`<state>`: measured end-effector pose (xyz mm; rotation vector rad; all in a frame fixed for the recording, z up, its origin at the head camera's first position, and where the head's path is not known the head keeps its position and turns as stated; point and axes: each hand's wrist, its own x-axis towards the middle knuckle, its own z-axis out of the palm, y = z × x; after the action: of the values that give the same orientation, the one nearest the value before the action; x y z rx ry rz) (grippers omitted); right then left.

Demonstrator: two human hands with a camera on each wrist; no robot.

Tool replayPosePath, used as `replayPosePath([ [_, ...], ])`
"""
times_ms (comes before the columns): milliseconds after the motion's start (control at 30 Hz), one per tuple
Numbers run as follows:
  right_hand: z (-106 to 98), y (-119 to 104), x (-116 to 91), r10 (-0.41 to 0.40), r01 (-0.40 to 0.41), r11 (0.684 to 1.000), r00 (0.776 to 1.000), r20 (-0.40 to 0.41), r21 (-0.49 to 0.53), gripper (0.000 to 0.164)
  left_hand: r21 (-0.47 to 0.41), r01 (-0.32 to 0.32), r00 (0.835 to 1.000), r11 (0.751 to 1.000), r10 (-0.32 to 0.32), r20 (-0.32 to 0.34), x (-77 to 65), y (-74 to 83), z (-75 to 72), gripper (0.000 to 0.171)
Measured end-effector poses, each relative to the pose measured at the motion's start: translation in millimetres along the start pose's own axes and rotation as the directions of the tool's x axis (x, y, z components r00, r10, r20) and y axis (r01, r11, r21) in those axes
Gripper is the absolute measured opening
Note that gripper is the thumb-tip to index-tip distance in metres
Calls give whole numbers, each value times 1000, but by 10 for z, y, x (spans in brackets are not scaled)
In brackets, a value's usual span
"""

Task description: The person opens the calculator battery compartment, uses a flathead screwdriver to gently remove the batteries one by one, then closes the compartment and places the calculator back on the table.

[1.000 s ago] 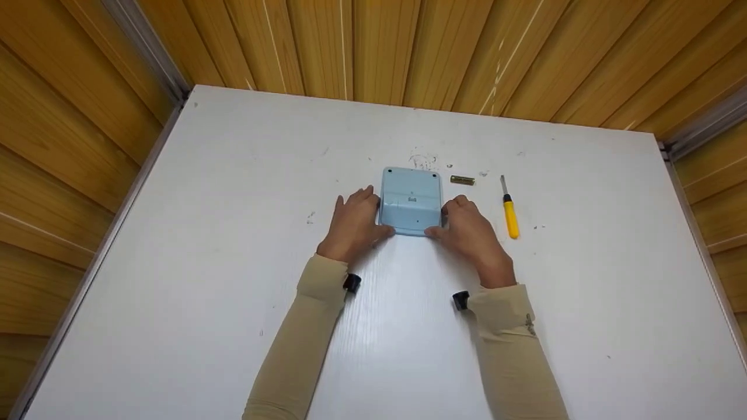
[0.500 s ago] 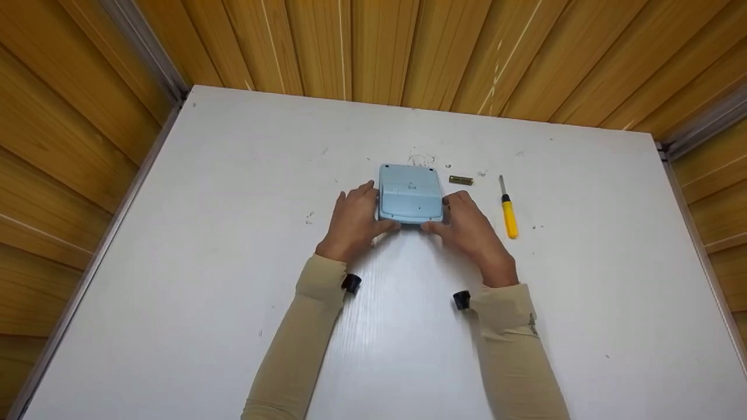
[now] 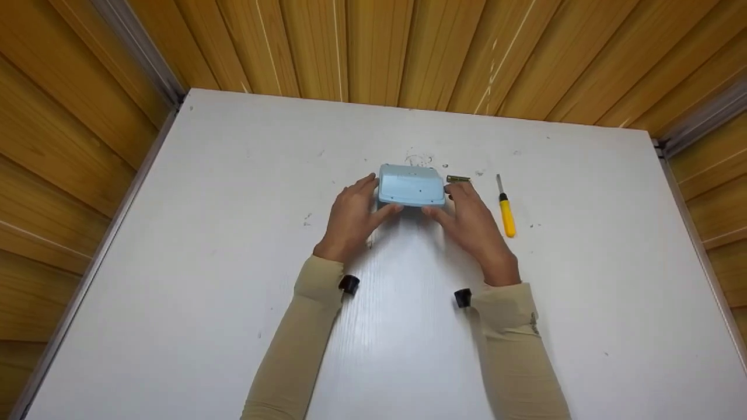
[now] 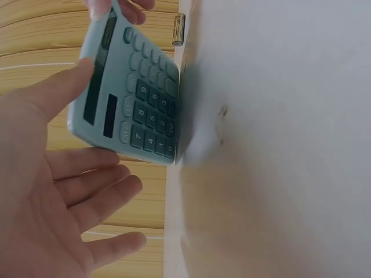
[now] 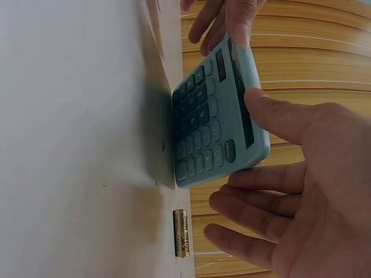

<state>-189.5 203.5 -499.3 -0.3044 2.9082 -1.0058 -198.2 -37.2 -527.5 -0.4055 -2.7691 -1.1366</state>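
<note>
A light-blue calculator [image 3: 411,185] is tilted up off the white table, its back toward the head camera and its near edge raised. Its far edge stays down at the tabletop. Both wrist views show the keys and dark display [image 5: 240,95] on the underside. My left hand [image 3: 353,219] grips the left corner, thumb on the raised edge and fingers along the side. On the right corner, my right hand [image 3: 475,227] grips it the same way. Just beyond the right fingers lies a gold and black battery [image 5: 181,233], partly hidden by them in the head view.
A screwdriver [image 3: 506,213] with a yellow handle lies to the right of my right hand. Small dark marks [image 3: 419,158] show on the white table [image 3: 262,175] beyond the calculator. Wood-patterned walls [image 3: 373,52] surround the table's back and sides.
The calculator has gone from lying nearly flat, face down, to tilted, its near edge lifted and swung away from me. Both hands have moved slightly forward with it.
</note>
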Motion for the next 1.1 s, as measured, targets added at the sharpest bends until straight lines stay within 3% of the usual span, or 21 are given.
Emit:
replayPosePath([
  [433,110,17,15,-17,33,991,993,-120,129,63,-91,60,989,994,-72,-132,-4,48,-1,74],
  [767,179,21,27,-32,91,960,974,-223,263,59,-160,115,983,980,-136,-122,-5,98,-16,72],
  [1100,212,4,40,-6,111,944,948,-318,311,54,-183,73,986,980,-98,-132,-22,118,-21,64],
])
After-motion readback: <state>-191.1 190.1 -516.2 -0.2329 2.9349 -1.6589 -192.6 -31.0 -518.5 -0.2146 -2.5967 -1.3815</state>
